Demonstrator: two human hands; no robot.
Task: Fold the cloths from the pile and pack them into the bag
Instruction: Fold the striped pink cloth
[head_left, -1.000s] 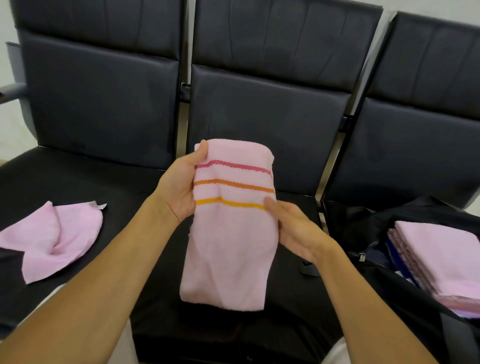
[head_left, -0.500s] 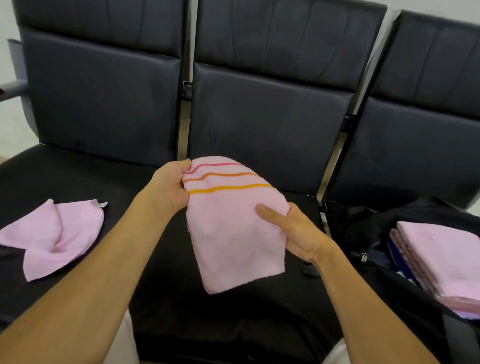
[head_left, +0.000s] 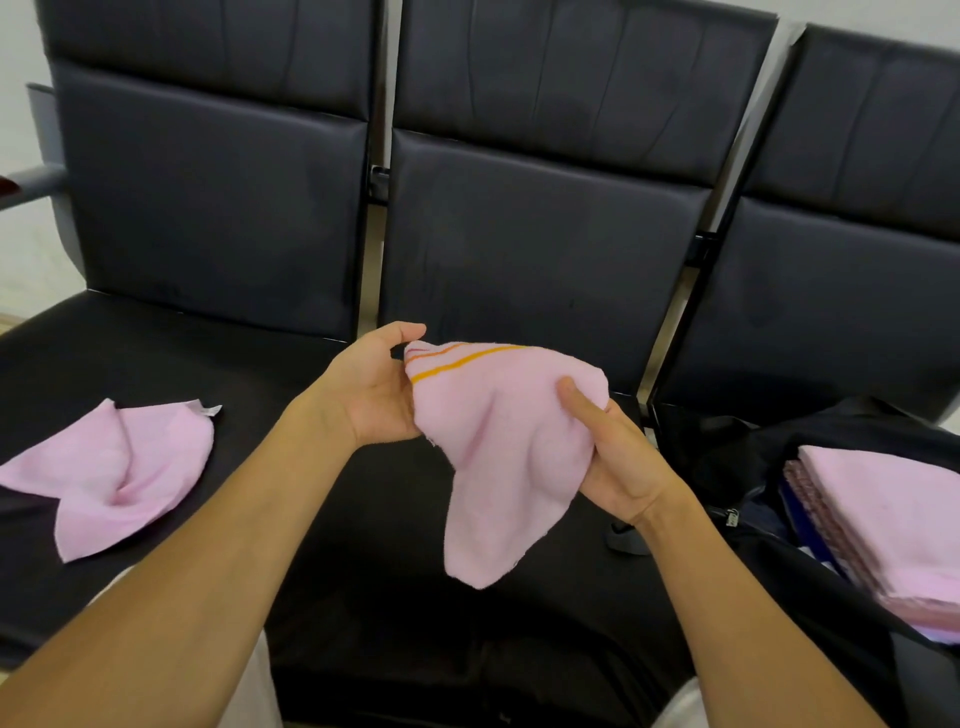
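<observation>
I hold a folded pink cloth (head_left: 498, 447) with red, orange and yellow stripes above the middle seat. My left hand (head_left: 371, 387) pinches its striped left end. My right hand (head_left: 618, 462) grips its right side from underneath, thumb on top. The cloth sags and its lower corner hangs down. Another pink cloth (head_left: 114, 473) lies crumpled on the left seat. On the right seat an open black bag (head_left: 737, 457) holds a stack of folded pink cloths (head_left: 883, 525).
Three black padded seats (head_left: 218, 218) in a row stand before me with upright backs. A metal armrest (head_left: 31, 182) sticks out at the far left. A small grey strap piece (head_left: 626, 540) lies by the bag.
The striped cloth has gone from hanging upright to lying tilted, nearly flat, between my hands. Both hands have lowered slightly, and my right hand has slid under the cloth's right side.
</observation>
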